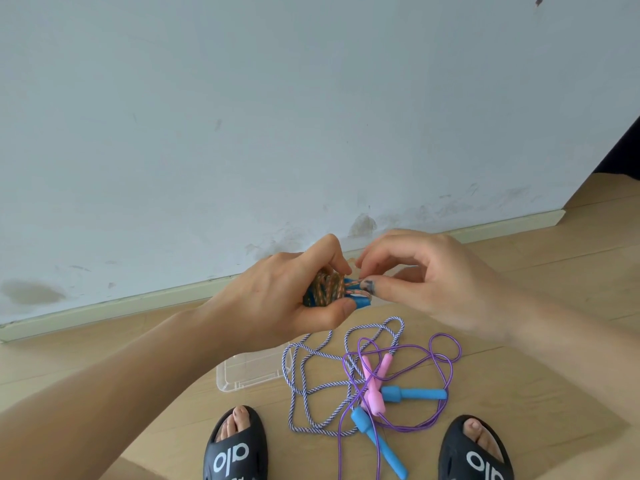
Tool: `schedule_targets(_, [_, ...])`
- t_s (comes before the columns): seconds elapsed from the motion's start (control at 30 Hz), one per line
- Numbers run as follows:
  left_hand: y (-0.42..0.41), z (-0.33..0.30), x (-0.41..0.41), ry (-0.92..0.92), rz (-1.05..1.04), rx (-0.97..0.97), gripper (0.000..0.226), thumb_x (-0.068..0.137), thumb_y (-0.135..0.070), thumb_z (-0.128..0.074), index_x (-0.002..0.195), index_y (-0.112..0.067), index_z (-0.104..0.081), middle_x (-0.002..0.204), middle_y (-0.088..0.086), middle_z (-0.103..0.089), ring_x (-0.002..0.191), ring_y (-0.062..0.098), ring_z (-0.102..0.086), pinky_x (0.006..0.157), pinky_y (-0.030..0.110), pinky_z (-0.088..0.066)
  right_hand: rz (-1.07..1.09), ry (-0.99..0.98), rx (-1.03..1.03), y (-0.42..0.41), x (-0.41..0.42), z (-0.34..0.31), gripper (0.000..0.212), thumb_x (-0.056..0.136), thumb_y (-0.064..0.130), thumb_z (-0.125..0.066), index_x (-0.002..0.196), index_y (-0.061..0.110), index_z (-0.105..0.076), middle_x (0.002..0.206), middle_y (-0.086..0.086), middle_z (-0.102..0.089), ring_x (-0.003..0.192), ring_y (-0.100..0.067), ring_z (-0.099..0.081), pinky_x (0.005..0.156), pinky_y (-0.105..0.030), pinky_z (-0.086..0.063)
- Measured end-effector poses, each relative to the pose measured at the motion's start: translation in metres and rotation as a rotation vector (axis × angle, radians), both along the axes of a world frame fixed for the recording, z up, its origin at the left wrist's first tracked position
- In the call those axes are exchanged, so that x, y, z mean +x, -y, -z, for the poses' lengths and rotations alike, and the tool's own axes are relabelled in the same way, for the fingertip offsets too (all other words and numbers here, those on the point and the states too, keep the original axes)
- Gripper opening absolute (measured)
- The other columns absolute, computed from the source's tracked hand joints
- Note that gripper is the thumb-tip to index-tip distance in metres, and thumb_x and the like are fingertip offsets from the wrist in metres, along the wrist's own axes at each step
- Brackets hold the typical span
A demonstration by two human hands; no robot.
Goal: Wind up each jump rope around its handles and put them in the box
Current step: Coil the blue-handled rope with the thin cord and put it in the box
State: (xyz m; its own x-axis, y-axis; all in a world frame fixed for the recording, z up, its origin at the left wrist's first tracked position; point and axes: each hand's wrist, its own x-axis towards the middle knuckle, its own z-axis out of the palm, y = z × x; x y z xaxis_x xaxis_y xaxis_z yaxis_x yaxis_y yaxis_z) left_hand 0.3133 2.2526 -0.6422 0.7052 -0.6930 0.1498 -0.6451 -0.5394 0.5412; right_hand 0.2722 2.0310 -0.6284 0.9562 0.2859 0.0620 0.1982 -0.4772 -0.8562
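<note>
One rope bundle (325,289) gripped in left hand (294,299); right hand (426,282) pinches its end, tucking next; then box (252,368).

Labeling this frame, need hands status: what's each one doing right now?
Left hand: grips the wound orange-and-blue rope bundle with its blue handle.
Right hand: pinches the rope's loose end at the bundle.

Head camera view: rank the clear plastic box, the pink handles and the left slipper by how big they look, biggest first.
1. Left slipper, though it is cut off by the frame edge.
2. Clear plastic box, partly hidden behind the left forearm, so these two are unsure.
3. Pink handles, clearly smallest.
</note>
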Motion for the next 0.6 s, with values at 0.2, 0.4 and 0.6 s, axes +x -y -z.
schedule_targets(0.2, [-0.0017,-0.0007,0.0006,0.005,-0.010,0.011,0.033,0.078,-0.061,-0.053,0.099,-0.040,-0.039,0.072,-0.014,-0.061,0.065,0.017,-0.054,0.056,0.026,-0.043,0.037,-0.028,0.018,-0.0027,-0.0003,0.0020,0.011,0.090,0.015,-0.069,0.087,0.025,-0.071,0.094,0.007,-0.075,0.087,-0.011,-0.072,0.082,-0.033,-0.057])
schedule_targets(0.4, [-0.0027,-0.0013,0.0007,-0.012,-0.016,0.013,0.033,0.078,-0.063,-0.051,0.099,-0.041,-0.039,0.075,-0.016,-0.062,0.066,0.016,-0.055,0.056,0.025,-0.044,0.095,0.044,0.040,-0.0072,-0.0023,0.0017,0.012,0.087,0.007,-0.072,0.086,0.019,-0.072,0.083,0.007,-0.075,0.080,-0.007,-0.073,0.077,-0.022,-0.056])
schedule_targets(0.6, [-0.0010,0.0003,-0.0009,0.037,-0.017,0.058,0.035,0.078,-0.063,-0.050,0.101,-0.039,-0.038,0.074,-0.017,-0.060,0.063,0.016,-0.053,0.057,0.030,-0.046,0.085,0.057,0.097,-0.0097,-0.0033,0.0015,0.023,0.084,-0.005,-0.069,0.089,0.018,-0.072,0.085,0.005,-0.075,0.084,-0.009,-0.073,0.081,-0.023,-0.057])
